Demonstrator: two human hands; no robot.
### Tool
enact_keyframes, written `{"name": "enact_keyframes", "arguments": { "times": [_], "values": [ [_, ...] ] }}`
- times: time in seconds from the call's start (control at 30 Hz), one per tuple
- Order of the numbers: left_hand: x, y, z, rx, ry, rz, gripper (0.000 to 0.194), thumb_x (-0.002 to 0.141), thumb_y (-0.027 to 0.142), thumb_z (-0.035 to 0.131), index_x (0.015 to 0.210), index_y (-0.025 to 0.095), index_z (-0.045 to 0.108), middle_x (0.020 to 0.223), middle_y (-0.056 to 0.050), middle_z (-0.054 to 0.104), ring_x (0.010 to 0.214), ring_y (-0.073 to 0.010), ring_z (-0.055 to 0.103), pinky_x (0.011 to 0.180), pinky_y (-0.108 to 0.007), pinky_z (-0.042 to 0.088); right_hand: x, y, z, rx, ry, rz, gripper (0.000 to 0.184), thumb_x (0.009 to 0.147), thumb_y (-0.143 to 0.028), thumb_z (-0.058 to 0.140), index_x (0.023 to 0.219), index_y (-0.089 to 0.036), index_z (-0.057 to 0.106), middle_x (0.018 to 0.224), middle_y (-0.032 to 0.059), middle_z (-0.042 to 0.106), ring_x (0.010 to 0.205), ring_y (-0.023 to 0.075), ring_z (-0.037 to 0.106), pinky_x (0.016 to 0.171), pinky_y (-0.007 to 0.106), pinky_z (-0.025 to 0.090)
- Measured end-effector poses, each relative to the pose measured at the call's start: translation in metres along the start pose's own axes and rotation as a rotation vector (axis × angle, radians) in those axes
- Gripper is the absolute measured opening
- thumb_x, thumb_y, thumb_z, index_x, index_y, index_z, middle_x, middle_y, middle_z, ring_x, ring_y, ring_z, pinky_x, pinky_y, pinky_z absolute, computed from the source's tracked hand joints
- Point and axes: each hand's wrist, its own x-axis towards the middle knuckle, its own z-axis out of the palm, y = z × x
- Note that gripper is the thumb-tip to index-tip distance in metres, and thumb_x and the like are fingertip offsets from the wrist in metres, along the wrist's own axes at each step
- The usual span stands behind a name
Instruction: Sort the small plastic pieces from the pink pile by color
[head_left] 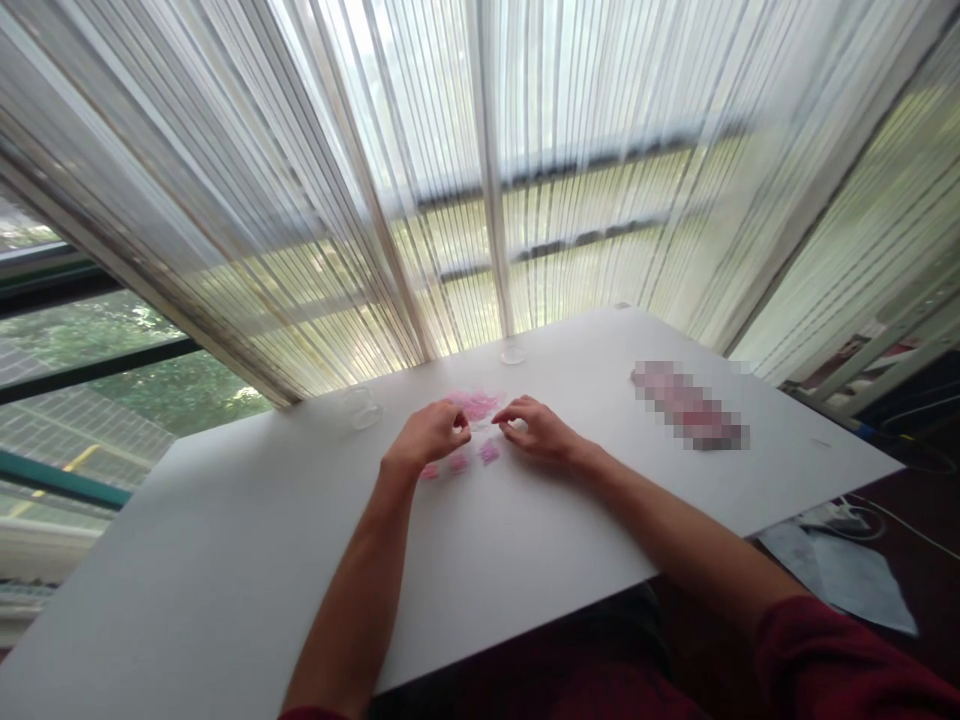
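Loose pink bits [477, 404], too small to name, lie in a spread pile on the white table [270, 540]. Nearer to me are three small clusters: a pinkish-purple cluster [489, 452], a middle pink cluster [458, 461] and a left pink cluster [429, 472]. My left hand [433, 434] is at the pile's left edge, its thumb and forefinger curled together. Across a small gap, my right hand [536, 430] has its fingers bent, thumb and forefinger tips close together, by the pile's right side. Anything in either pinch is too small to see.
Clear round dishes or lids [361, 408] stand at the back left of the table, and another clear round lid [514, 355] near its back edge. A blurred-out reddish object [690, 405] lies at the right. Sheer curtains [585, 180] hang behind the table.
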Motion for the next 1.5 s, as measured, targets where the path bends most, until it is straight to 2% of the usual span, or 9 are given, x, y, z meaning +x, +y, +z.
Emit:
{"name": "enact_keyframes", "arguments": {
  "times": [0.1, 0.23, 0.4, 0.5, 0.6, 0.77, 0.93, 1.07, 1.5],
  "values": [
    [-0.005, -0.006, -0.009, -0.059, 0.049, -0.004, 0.018, 0.08, 0.029, 0.056, 0.084, 0.017, 0.069, 0.092, -0.006, 0.066, 0.075, -0.0173, 0.062, 0.067, -0.026, 0.046, -0.002, -0.008, 0.004, -0.1, -0.117, -0.048, 0.025, 0.081, -0.009, 0.059, 0.099, -0.021, 0.072, 0.093, 0.006, 0.071, 0.093, 0.0213, 0.057, 0.088, 0.038, 0.042],
    [-0.023, -0.01, -0.017, -0.202, 0.126, 0.049, 0.02, 0.081, 0.033, 0.058, 0.084, 0.017, 0.069, 0.085, -0.004, 0.065, 0.065, -0.0139, 0.06, 0.063, -0.024, 0.046, -0.003, -0.017, 0.005, -0.189, -0.22, -0.035, 0.025, 0.085, -0.009, 0.056, 0.101, -0.021, 0.071, 0.098, 0.0071, 0.07, 0.098, 0.0228, 0.053, 0.087, 0.038, 0.037],
    [-0.057, -0.019, -0.005, -0.444, 0.105, 0.022, 0.023, 0.082, 0.037, 0.059, 0.079, 0.016, 0.069, 0.058, 0.002, 0.06, 0.05, -0.0103, 0.051, 0.052, -0.02, 0.04, -0.003, -0.021, 0.005, -0.206, -0.267, -0.052, 0.026, 0.086, -0.008, 0.054, 0.099, -0.023, 0.071, 0.096, 0.0066, 0.067, 0.096, 0.0212, 0.051, 0.085, 0.035, 0.034],
    [-0.072, -0.03, 0.012, -0.55, 0.125, -0.057, 0.023, 0.078, 0.038, 0.063, 0.076, 0.015, 0.068, 0.055, 0.003, 0.055, 0.048, -0.0088, 0.045, 0.047, -0.019, 0.035, -0.004, -0.021, 0.006, -0.198, -0.261, -0.049, 0.029, 0.085, -0.005, 0.054, 0.097, -0.023, 0.072, 0.094, 0.0062, 0.067, 0.095, 0.0208, 0.051, 0.084, 0.035, 0.034],
    [-0.077, -0.037, 0.027, -0.619, 0.129, -0.066, 0.021, 0.078, 0.036, 0.064, 0.078, 0.015, 0.069, 0.055, 0.004, 0.052, 0.049, -0.0083, 0.043, 0.047, -0.018, 0.035, -0.006, -0.021, 0.008, -0.2, -0.207, -0.057, 0.03, 0.084, -0.003, 0.054, 0.1, -0.022, 0.071, 0.093, 0.0066, 0.067, 0.094, 0.0213, 0.052, 0.083, 0.035, 0.036],
    [-0.077, -0.029, 0.04, -0.61, 0.196, -0.013, 0.018, 0.079, 0.034, 0.063, 0.082, 0.017, 0.068, 0.059, 0.003, 0.053, 0.053, -0.0091, 0.046, 0.052, -0.019, 0.038, -0.011, -0.035, 0.009, -0.118, -0.1, -0.153, 0.018, 0.088, -0.019, 0.059, 0.103, -0.021, 0.068, 0.09, 0.0067, 0.067, 0.09, 0.0208, 0.054, 0.084, 0.036, 0.041],
    [-0.077, -0.013, 0.041, -0.551, 0.231, 0.071, 0.013, 0.079, 0.03, 0.063, 0.085, 0.019, 0.068, 0.061, 0.004, 0.056, 0.055, -0.0088, 0.048, 0.056, -0.019, 0.041, -0.013, -0.048, 0.014, -0.059, -0.105, -0.225, 0.021, 0.085, -0.03, 0.067, 0.104, -0.021, 0.067, 0.085, 0.0051, 0.069, 0.085, 0.019, 0.058, 0.082, 0.034, 0.044],
    [-0.08, -0.007, 0.04, -0.552, 0.215, 0.089, 0.012, 0.08, 0.028, 0.062, 0.086, 0.019, 0.068, 0.064, 0.003, 0.058, 0.056, -0.0088, 0.049, 0.058, -0.019, 0.043, -0.013, -0.047, 0.017, -0.061, -0.133, -0.253, 0.005, 0.086, -0.023, 0.065, 0.089, -0.021, 0.069, 0.079, 0.0039, 0.068, 0.08, 0.0173, 0.058, 0.079, 0.031, 0.044],
    [-0.081, -0.007, 0.036, -0.59, 0.236, 0.075, 0.012, 0.079, 0.025, 0.063, 0.089, 0.019, 0.066, 0.068, 0.003, 0.059, 0.057, -0.0087, 0.049, 0.059, -0.019, 0.043, -0.012, -0.046, 0.015, 0.015, -0.112, -0.239, 0.005, 0.084, -0.018, 0.063, 0.083, -0.021, 0.067, 0.077, 0.0036, 0.068, 0.076, 0.0173, 0.056, 0.076, 0.031, 0.046]
  ]
}}
